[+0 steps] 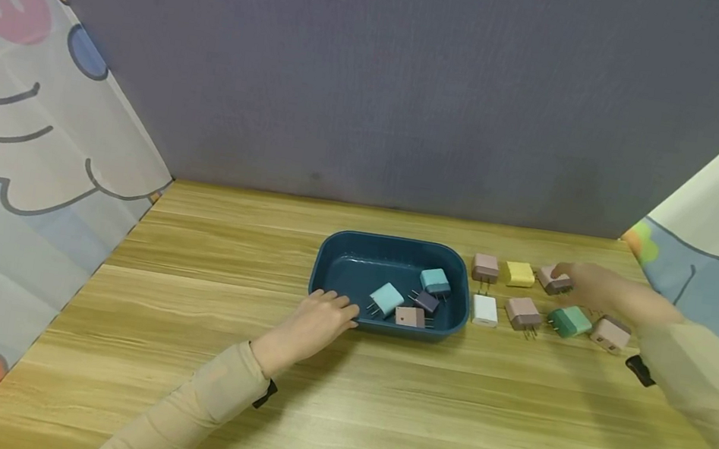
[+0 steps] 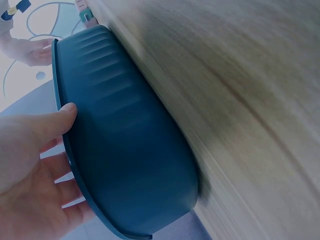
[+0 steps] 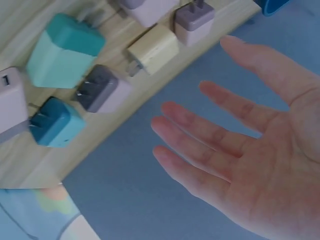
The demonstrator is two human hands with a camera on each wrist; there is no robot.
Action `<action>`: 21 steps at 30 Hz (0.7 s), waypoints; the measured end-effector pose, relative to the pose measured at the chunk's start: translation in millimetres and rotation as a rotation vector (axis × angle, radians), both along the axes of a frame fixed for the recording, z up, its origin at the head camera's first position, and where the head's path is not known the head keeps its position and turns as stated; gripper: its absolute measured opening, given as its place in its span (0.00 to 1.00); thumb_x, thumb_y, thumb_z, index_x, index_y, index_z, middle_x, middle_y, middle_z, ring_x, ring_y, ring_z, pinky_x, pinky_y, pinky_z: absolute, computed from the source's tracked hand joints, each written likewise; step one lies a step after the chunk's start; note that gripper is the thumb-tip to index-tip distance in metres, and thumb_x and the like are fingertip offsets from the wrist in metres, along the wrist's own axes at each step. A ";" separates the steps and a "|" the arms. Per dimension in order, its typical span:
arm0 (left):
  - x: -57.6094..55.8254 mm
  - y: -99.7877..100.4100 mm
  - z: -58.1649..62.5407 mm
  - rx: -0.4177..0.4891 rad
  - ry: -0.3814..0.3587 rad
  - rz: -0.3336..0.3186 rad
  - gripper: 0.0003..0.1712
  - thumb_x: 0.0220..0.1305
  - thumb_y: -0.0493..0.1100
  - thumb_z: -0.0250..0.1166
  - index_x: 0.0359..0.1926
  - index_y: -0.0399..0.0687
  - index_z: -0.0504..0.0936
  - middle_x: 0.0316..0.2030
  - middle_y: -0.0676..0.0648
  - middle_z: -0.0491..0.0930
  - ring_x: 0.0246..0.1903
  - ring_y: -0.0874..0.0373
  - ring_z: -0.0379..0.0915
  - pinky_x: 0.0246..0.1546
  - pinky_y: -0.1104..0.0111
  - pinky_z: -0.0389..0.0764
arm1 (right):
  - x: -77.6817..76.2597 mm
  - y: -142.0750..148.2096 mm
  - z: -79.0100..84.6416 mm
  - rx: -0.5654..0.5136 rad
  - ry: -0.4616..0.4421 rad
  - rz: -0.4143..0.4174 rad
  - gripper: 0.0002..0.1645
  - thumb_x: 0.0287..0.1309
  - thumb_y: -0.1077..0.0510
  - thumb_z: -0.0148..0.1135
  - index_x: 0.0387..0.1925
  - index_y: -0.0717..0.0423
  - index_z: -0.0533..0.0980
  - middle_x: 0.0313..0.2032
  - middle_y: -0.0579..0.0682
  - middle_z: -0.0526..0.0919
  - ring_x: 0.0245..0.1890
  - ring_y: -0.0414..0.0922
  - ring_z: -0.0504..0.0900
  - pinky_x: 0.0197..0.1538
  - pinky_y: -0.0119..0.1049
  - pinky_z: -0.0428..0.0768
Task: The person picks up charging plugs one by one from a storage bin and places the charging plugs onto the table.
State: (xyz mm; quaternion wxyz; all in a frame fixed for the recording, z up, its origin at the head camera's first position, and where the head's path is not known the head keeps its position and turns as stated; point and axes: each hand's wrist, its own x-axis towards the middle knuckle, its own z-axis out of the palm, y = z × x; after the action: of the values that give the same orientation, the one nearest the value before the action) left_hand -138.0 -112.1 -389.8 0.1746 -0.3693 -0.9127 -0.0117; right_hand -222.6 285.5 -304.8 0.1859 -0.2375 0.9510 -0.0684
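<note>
My left hand (image 1: 321, 316) grips the near left rim of a dark blue plastic bin (image 1: 354, 266). In the left wrist view its thumb lies on the outer wall and the fingers go behind the rim. Inside the bin are two light blue chargers (image 1: 386, 300), a dark purple charger (image 1: 424, 302) and a pink charger (image 1: 410, 317). My right hand (image 3: 255, 135) is over the chargers at the right, fingers spread and nothing in them. Under its fingertips in the head view sits a pink charger with a darker pronged end (image 1: 555, 281).
Right of the bin, in two loose rows, lie a yellow charger (image 1: 519, 275), a white charger (image 1: 484, 311), a green charger (image 1: 570, 321) and several pink ones. A blue charger (image 3: 57, 122) shows in the right wrist view. A grey wall (image 1: 390, 106) rises behind the wooden table (image 1: 187, 269).
</note>
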 end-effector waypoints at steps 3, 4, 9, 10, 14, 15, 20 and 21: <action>0.1 -0.1 -0.1 -0.002 0.000 -0.001 0.07 0.57 0.46 0.60 0.28 0.49 0.78 0.24 0.52 0.77 0.21 0.59 0.67 0.20 0.73 0.61 | -1.1 -6.7 3.6 -0.026 -0.021 -0.014 0.26 0.47 0.63 0.58 0.44 0.78 0.65 0.22 0.53 0.74 0.23 0.47 0.73 0.29 0.41 0.71; 0.2 -0.2 -0.1 -0.003 0.001 -0.002 0.07 0.57 0.46 0.60 0.28 0.49 0.78 0.24 0.52 0.77 0.21 0.59 0.67 0.20 0.73 0.61 | -1.6 -9.0 4.8 -0.026 -0.029 -0.018 0.25 0.46 0.64 0.56 0.45 0.78 0.64 0.21 0.50 0.72 0.22 0.44 0.70 0.28 0.39 0.70; 0.4 -0.1 -0.4 0.003 0.002 -0.004 0.07 0.57 0.46 0.61 0.28 0.49 0.78 0.24 0.52 0.76 0.21 0.59 0.67 0.20 0.73 0.61 | -3.6 -22.7 12.2 -0.016 -0.038 0.003 0.22 0.49 0.66 0.55 0.45 0.77 0.64 0.28 0.54 0.75 0.23 0.43 0.69 0.28 0.38 0.69; 0.3 -0.1 -0.6 0.006 0.002 -0.004 0.07 0.56 0.46 0.61 0.28 0.49 0.78 0.23 0.52 0.76 0.21 0.59 0.67 0.20 0.73 0.61 | -4.1 -25.9 13.7 -0.016 -0.032 0.011 0.22 0.49 0.66 0.56 0.45 0.77 0.65 0.30 0.57 0.76 0.25 0.44 0.70 0.29 0.39 0.70; 0.2 -0.1 -1.2 0.014 0.011 -0.006 0.06 0.56 0.46 0.61 0.28 0.50 0.78 0.23 0.52 0.76 0.21 0.59 0.67 0.20 0.72 0.61 | -5.9 -40.0 18.9 0.009 -0.038 0.014 0.25 0.49 0.65 0.59 0.46 0.78 0.64 0.33 0.60 0.77 0.25 0.44 0.72 0.32 0.42 0.72; 0.3 -0.2 -1.3 0.016 0.013 -0.007 0.06 0.56 0.47 0.61 0.28 0.49 0.78 0.23 0.52 0.76 0.21 0.59 0.67 0.20 0.72 0.61 | -6.3 -43.7 20.0 0.017 -0.051 0.008 0.26 0.50 0.65 0.59 0.47 0.78 0.63 0.31 0.60 0.77 0.24 0.43 0.72 0.32 0.42 0.72; 0.7 -0.1 -0.8 0.018 0.016 -0.007 0.07 0.55 0.47 0.62 0.27 0.49 0.77 0.23 0.52 0.76 0.21 0.59 0.67 0.20 0.73 0.60 | -7.7 -60.6 25.7 0.064 -0.085 -0.007 0.28 0.52 0.63 0.59 0.51 0.76 0.61 0.34 0.64 0.76 0.20 0.42 0.70 0.32 0.40 0.72; 0.9 -0.1 -0.6 0.018 0.015 -0.006 0.07 0.55 0.47 0.62 0.27 0.49 0.77 0.23 0.52 0.76 0.21 0.59 0.67 0.20 0.73 0.59 | -7.7 -64.1 26.8 0.066 -0.092 -0.009 0.28 0.52 0.64 0.59 0.51 0.76 0.61 0.34 0.64 0.76 0.18 0.42 0.69 0.30 0.39 0.71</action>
State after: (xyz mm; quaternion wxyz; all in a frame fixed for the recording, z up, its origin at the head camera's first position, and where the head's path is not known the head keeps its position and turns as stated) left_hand -137.2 -112.1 -390.4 0.1845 -0.3706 -0.9101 -0.0175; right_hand -230.3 221.4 -278.1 0.2368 -0.2234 0.9442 -0.0489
